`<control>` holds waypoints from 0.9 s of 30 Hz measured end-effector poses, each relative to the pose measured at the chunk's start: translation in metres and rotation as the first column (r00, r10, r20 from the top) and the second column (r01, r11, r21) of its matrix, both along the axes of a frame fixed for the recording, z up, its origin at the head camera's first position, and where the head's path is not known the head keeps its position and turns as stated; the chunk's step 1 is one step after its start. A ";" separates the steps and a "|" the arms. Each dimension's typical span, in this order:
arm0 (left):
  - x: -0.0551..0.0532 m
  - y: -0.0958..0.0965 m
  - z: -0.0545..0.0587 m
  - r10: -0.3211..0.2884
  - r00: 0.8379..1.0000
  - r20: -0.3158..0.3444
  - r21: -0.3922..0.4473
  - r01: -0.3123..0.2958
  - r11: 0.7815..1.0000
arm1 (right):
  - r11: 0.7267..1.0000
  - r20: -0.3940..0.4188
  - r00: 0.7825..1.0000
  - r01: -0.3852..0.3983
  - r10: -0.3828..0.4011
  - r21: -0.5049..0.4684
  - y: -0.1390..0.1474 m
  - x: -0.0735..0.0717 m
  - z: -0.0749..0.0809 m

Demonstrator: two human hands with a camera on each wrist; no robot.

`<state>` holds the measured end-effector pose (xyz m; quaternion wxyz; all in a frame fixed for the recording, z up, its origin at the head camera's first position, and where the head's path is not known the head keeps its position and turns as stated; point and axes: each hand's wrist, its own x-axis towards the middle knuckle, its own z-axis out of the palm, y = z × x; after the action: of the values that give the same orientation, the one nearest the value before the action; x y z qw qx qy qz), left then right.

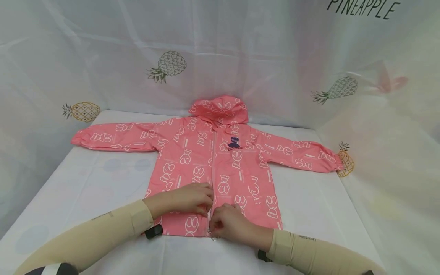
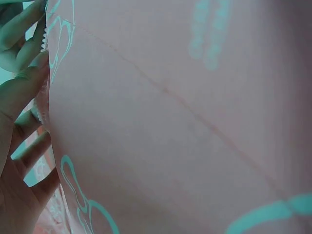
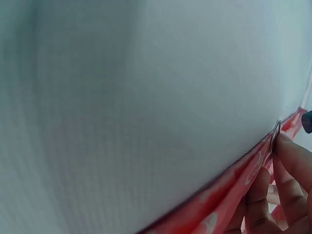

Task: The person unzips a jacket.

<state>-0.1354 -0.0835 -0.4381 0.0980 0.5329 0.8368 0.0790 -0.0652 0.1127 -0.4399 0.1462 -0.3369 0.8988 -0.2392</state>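
Note:
A pink hooded children's jacket (image 1: 192,160) with white bear outlines lies spread front up, its sleeves stretched out to both sides. My left hand (image 1: 194,198) grips the front edge beside the zipper (image 1: 212,168), a little above the hem. In the left wrist view, the left thumb and fingers (image 2: 22,95) lie on either side of that edge, with zipper teeth showing. At the hem, my right hand (image 1: 232,223) pinches the bottom of the zipper by its slider (image 1: 208,230). A metal ring pull (image 3: 276,136) stands at the right fingertips in the right wrist view.
The jacket rests on a white-covered table (image 1: 113,183). Behind it hangs a pale curtain (image 1: 240,46) printed with pineapples, which also runs along the right side. The hood (image 1: 220,109) lies against the curtain, and the cuff on the right reaches the table's edge.

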 end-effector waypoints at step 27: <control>-0.002 0.000 -0.007 0.028 0.997 0.076 0.025 -0.030 0.999 | 0.972 -0.059 0.981 -0.172 0.184 0.162 0.003 -0.007 -0.003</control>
<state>-0.1379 -0.0835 -0.4455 0.1213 0.5186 0.8390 0.1113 -0.0718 0.1161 -0.4427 0.1596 -0.4123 0.8858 -0.1414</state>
